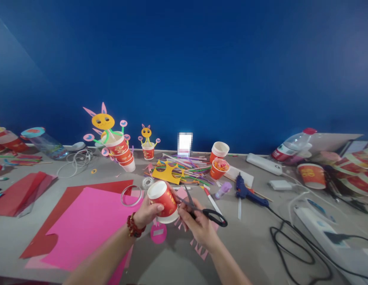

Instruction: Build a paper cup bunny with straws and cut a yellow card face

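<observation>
My left hand (146,213) is closed round a red paper cup (166,202) with a white rim and gold print. The cup is tilted over the table, its mouth toward the upper left. In my right hand (201,225) is a pair of scissors (214,216) with black handles, its blades parted and pointing up and left beside the cup. My right fingertips are close to the cup's base; whether they touch it I cannot tell. Just below the cup lies a pink paper disc (158,233) with a pale strip on it. Pink paper offcuts (201,249) are under my right hand.
Pink sheets (91,229) over red ones cover the left side. A yellow cut-out sheet (167,172) and pipe cleaners (195,165) lie behind the cup. Decorated cups (118,148) stand at the back. A blue glue gun (246,192) and power strip (326,233) with cables occupy the right.
</observation>
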{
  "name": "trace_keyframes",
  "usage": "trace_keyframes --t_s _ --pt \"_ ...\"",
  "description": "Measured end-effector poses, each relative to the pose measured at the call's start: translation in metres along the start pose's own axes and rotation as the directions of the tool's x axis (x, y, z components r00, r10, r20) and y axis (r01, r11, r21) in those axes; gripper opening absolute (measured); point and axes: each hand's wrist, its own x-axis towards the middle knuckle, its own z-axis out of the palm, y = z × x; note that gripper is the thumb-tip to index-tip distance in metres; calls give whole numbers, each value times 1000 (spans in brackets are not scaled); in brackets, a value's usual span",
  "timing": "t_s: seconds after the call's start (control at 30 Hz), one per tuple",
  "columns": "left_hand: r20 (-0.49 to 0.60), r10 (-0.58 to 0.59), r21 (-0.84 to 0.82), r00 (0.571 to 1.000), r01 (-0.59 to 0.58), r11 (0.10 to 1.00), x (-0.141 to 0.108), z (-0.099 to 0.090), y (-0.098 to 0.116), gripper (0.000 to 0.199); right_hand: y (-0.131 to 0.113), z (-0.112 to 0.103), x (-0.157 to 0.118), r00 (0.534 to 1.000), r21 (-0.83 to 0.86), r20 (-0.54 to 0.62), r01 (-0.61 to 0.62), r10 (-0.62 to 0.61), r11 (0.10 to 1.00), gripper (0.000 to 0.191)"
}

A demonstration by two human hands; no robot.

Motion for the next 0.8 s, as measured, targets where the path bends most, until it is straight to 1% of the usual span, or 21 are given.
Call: trace_keyframes --t_s 0.1,0.17,0.2,0.3,0.37,0.47,0.57,0.6,0.63,0.67,0.7,0.73,0.77,0.8 --pt "-12 -16 -41 1000 15 999 1 -2 -3 50 0 -3 -4 996 -115 42 88 -83 990 22" --pt "-47 -20 -85 999 16 996 1 -5 -6 49 3 -4 -5 993 -112 33 113 -110 987 20" --pt "-58 -17 -116 998 10 993 1 -6 -8 51 6 -4 -5 993 -77 6 117 -117 990 20" --pt "-68 -3 -207 998 -11 978 2 -8 -10 57 16 -4 -2 980 68 -138 153 -142 986 24" --pt "-68 -8 -257 998 -10 966 2 -6 -8 59 17 -5 0 964 96 -210 183 -160 978 27" --pt "-82 -37 -320 996 9 947 3 -2 -5 58 8 -9 2 945 30 -273 197 -182 980 25" --pt "-153 -76 -402 985 8 915 5 0 -3 55 -5 -21 -5 913 -92 -354 181 -202 979 23" --pt "-190 -125 -456 974 25 890 7 -1 -3 53 -7 -27 -10 906 -135 -376 153 -194 979 23" --pt "-222 -202 -519 954 59 853 9 -2 -4 50 -8 -35 -16 902 -181 -389 124 -187 976 23" --pt "-239 -292 -581 926 104 807 10 -4 -5 45 -6 -44 -23 904 -231 -388 90 -177 969 22" --pt "-245 -380 -633 892 150 759 12 -5 -6 41 -3 -54 -32 904 -290 -390 59 -174 955 21" --pt "-240 -453 -670 859 191 717 14 -7 -8 37 2 -65 -41 917 -360 -358 37 -175 932 20" --pt "-231 -504 -691 832 224 687 15 -9 -9 34 7 -78 -50 922 -431 -344 15 -180 902 19" --pt "-225 -532 -699 816 245 672 16 -10 -10 32 13 -91 -59 927 -497 -338 -27 -165 867 18"
